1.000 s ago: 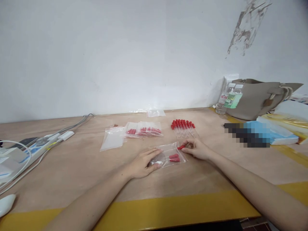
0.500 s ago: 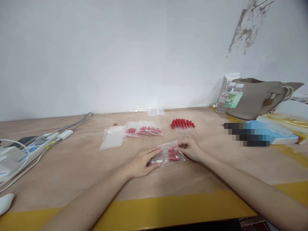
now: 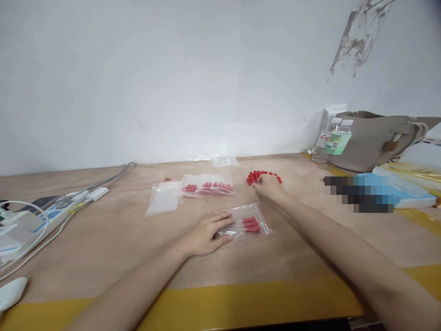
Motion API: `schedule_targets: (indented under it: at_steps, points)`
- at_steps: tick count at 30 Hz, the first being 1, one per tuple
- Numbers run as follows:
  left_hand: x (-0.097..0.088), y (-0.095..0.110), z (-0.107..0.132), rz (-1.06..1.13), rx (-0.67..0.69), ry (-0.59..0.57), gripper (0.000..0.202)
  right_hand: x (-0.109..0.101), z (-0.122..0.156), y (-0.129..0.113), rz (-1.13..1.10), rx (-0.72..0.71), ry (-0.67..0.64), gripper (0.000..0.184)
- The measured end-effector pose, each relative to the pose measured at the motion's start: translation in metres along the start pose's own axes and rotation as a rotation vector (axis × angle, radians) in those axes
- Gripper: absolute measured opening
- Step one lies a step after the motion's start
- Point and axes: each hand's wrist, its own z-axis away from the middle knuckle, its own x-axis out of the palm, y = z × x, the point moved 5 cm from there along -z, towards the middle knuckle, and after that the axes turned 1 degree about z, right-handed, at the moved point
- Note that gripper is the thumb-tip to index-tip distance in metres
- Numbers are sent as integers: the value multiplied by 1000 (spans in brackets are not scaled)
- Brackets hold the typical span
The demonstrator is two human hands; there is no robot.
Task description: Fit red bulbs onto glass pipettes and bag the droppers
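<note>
A clear zip bag (image 3: 239, 211) lies flat in front of me with several red-bulbed droppers (image 3: 251, 225) inside. My left hand (image 3: 208, 233) rests on its left end, thumb and fingers spread. Behind the bag is a fanned row of glass-stemmed droppers (image 3: 254, 176) with red rubber bulbs. Over that row, my right hand (image 3: 271, 187) has its thumb and fingers pinched at a dropper, and it hides most of the stems. Filled zip bags (image 3: 206, 186) overlap at the back, beside flat bags (image 3: 161, 201) with nothing visible in them.
On the left are a power strip (image 3: 51, 216) with cables and a white mouse-like object (image 3: 13, 293). At the right stand two bottles (image 3: 337, 142), a grey handbag (image 3: 368, 142) and a blue-and-white packet (image 3: 409, 195). Another clear bag (image 3: 225, 161) lies against the wall.
My right hand has left the zip bag's open end and moved back to the dropper row. The droppers inside the bag now lie closer together. My left hand stays on the bag.
</note>
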Motion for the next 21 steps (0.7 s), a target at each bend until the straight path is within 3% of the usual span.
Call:
schedule_targets:
  at_steps: [9, 16, 19, 21]
  points:
    - [1, -1, 2, -10, -8, -5, 47, 23, -26, -8, 15, 186, -7, 22]
    - [0, -1, 2, -5, -4, -4, 47, -2, -19, -6, -119, 127, -46, 20]
    - [-1, 0, 1, -7, -4, -6, 47, -14, 0, 6, -314, 65, -40, 23]
    - [-1, 1, 1, -15, -4, -5, 46, -18, 17, 16, -626, 37, -17, 41]
